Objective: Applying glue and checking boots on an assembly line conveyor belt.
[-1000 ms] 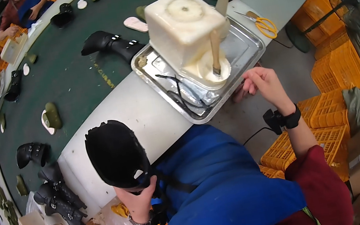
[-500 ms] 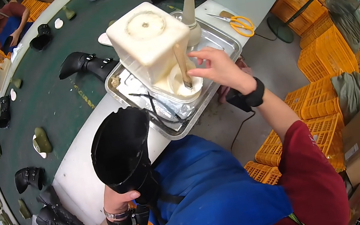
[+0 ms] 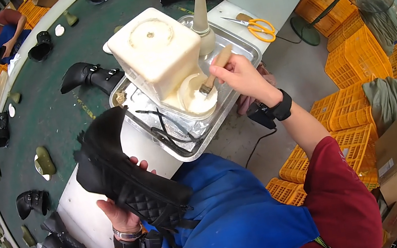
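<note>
Head view, places by metal tray (image 3: pixel 244 46). Left hand (image 3: pixel 121 214): grip wrapped on black boot (image 3: pixel 136 180), tilted, left of tray on wearer's side. Right hand (image 3: pixel 243 78): grip pinching wooden-handled brush (image 3: pixel 222 58) above tray, bristles at white cup (image 3: pixel 183 96). Whitish container (image 3: pixel 156 51) on tray. Yellow-handled scissors (image 3: pixel 261 30) right of tray, on desk (image 3: pixel 83 194).
</note>
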A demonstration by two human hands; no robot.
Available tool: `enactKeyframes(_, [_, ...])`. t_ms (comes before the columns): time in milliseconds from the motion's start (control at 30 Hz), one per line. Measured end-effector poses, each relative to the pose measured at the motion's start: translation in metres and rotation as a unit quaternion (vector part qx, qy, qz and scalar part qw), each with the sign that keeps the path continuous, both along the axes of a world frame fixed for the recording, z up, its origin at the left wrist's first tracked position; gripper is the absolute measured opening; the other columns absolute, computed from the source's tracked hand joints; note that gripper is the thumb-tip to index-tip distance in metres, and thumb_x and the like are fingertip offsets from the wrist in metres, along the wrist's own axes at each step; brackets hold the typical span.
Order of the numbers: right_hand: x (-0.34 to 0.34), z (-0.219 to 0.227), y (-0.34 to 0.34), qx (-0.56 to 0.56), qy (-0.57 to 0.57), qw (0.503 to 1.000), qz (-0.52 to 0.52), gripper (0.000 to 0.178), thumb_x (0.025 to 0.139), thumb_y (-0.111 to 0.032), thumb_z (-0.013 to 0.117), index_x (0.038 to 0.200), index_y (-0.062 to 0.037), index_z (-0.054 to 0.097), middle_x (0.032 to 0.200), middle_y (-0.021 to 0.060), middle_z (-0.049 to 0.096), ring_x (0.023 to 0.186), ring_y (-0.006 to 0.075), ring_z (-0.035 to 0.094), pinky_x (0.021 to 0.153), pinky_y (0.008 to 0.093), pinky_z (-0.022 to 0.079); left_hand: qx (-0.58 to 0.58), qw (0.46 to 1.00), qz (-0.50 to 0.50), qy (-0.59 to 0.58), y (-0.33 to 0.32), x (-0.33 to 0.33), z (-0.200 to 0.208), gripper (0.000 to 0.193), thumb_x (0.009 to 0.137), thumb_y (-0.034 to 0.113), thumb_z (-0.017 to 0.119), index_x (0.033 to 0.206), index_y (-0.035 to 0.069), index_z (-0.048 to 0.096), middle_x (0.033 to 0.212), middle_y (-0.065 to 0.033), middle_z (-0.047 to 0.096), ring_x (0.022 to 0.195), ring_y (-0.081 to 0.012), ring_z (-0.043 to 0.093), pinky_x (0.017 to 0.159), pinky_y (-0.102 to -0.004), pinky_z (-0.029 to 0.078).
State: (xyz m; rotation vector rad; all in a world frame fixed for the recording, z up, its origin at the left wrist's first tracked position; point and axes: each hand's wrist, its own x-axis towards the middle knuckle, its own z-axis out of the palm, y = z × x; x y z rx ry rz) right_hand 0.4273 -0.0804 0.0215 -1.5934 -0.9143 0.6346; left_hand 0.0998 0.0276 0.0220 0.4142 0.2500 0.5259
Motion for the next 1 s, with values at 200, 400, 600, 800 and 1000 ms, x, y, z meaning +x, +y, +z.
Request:
enactKeyframes(200, [-0.003, 0.008, -0.015, -0.066, -0.066, 0.996, -0.008, 0.018, 0.085, -0.014, 0.055, 0.088, 0.0033, 0.055, 0.067, 0.0033, 0.058, 0.056, 0.0072, 0.053, 0.051, 0.0221, 0.043, 0.088, 0.992, -0.014, 0.095, 0.015, 0.001, 0.009, 0.089, 0.063, 0.038, 0.074, 0.131, -0.001, 0.032, 0.122, -0.0179, 0.046, 0.111, -0.0320, 0.048, 0.101, -0.0458, 0.036])
enactKeyframes(400, [0.000, 0.013, -0.024, -0.070, -0.089, 0.993, -0.033, 0.017, 0.085, -0.013, 0.056, 0.088, 0.0036, 0.054, 0.065, 0.0043, 0.058, 0.055, 0.0077, 0.053, 0.050, 0.0226, 0.042, 0.235, 0.960, -0.109, 0.105, 0.022, -0.012, 0.012, 0.082, 0.058, 0.033, 0.077, 0.124, -0.002, 0.042, 0.113, -0.0200, 0.054, 0.106, -0.0317, 0.053, 0.093, -0.0404, 0.042])
enactKeyframes(600, [0.006, 0.018, -0.028, -0.085, -0.054, 0.993, -0.056, 0.020, 0.085, -0.015, 0.056, 0.092, 0.0034, 0.055, 0.067, 0.0042, 0.058, 0.053, 0.0067, 0.053, 0.048, 0.0211, 0.042, 0.226, 0.932, -0.227, 0.170, 0.024, -0.011, -0.008, 0.084, 0.056, 0.034, 0.083, 0.123, 0.001, 0.045, 0.116, -0.0087, 0.054, 0.104, -0.0183, 0.052, 0.090, -0.0325, 0.042])
enactKeyframes(800, [-0.002, 0.037, -0.026, 0.045, 0.279, 0.958, 0.046, 0.025, 0.091, -0.019, 0.049, 0.102, 0.0026, 0.056, 0.072, 0.0053, 0.061, 0.054, 0.0055, 0.051, 0.049, 0.0165, 0.042, 0.165, 0.939, -0.267, 0.141, 0.012, 0.005, -0.014, 0.076, 0.060, 0.025, 0.079, 0.123, 0.001, 0.045, 0.116, -0.0078, 0.054, 0.104, -0.0164, 0.052, 0.090, -0.0306, 0.041])
enactKeyframes(1000, [-0.036, 0.066, -0.031, 0.035, 0.107, 0.985, 0.129, 0.018, 0.088, -0.012, 0.052, 0.099, 0.0002, 0.060, 0.076, 0.0075, 0.063, 0.062, 0.0079, 0.057, 0.055, 0.0194, 0.045, 0.156, 0.927, -0.301, 0.163, 0.005, 0.015, -0.007, 0.084, 0.059, 0.026, 0.080, 0.128, 0.002, 0.040, 0.119, -0.0075, 0.052, 0.107, -0.0161, 0.050, 0.094, -0.0307, 0.038])
